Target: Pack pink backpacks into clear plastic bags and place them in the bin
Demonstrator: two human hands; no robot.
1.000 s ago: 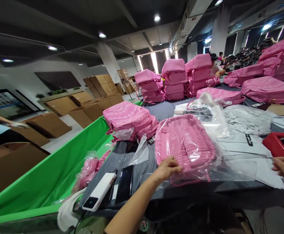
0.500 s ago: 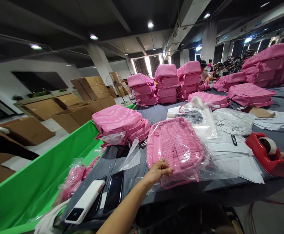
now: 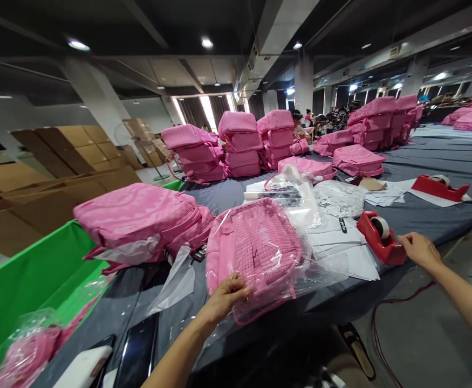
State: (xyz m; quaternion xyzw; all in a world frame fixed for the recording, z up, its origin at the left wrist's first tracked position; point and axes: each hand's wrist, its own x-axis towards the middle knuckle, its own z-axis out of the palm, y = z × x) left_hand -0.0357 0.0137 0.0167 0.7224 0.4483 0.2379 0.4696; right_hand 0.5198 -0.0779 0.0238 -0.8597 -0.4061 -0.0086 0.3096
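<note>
A pink backpack (image 3: pixel 260 245) lies in a clear plastic bag (image 3: pixel 320 269) at the table's front edge. My left hand (image 3: pixel 230 295) is closed on the bag at its near left corner. To the right stands a red tape dispenser (image 3: pixel 381 240) with a roll of tape (image 3: pixel 380 227). Right beside the dispenser's cutting end is my right hand (image 3: pixel 419 249), thumb and fingers pinched at the tape's end; the clear strip itself is hardly visible. A larger pink backpack (image 3: pixel 138 221) lies to the left of the bagged one.
Stacked pink backpacks (image 3: pixel 239 143) stand along the far side. White papers (image 3: pixel 336 242) and clear plastic bags (image 3: pixel 339 198) lie behind the dispenser. A second red dispenser (image 3: pixel 440 187) is farther right. Phones (image 3: pixel 136 350) lie front left, beside a green-lined bin (image 3: pixel 37 280). A person (image 3: pixel 309 118) sits far back.
The view has swung to the right, bringing my right hand and forearm fully into sight. That hand has drawn slightly away from the dispenser's end. My left hand stays on the bag.
</note>
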